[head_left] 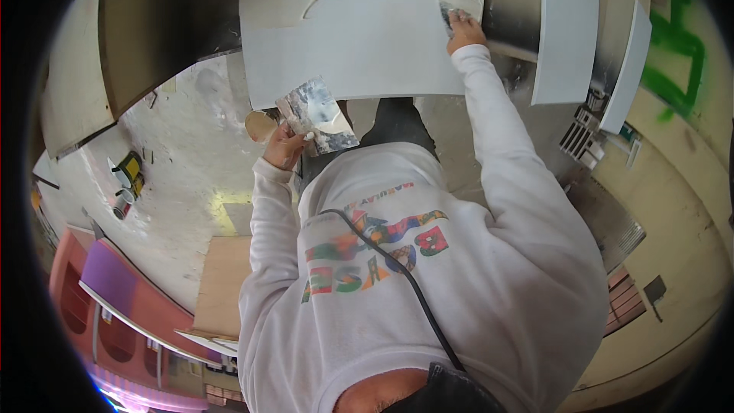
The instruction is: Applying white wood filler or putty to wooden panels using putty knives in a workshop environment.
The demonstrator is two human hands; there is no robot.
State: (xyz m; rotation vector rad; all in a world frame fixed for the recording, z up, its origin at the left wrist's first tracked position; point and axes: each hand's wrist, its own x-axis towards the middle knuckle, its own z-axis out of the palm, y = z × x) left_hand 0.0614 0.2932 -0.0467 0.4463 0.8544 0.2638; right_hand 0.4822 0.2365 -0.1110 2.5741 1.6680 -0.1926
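A broad white panel [352, 53] lies in front of me, its near edge slightly bowed. At its far right, my right hand [466, 33] is closed on a putty knife [446, 14], the blade against the panel beside a patch of off-white putty [462, 4]. Another thin ridge of putty [311, 3] is on the panel's far left part. My left hand [284, 147] grips a flat, square metal plate [317, 113] smeared with pale putty, held just off the near edge. Next to it is a round tan disc [261, 127], whose kind I cannot make out.
Curved white panels [566, 30] stand at the right, near metal slatted pieces [585, 134]. To the left are a large dark-faced board [160, 23] and a black-and-yellow container [128, 172] on the stained floor. Pink and purple furniture [115, 275] and a plywood sheet [222, 283] are lower left.
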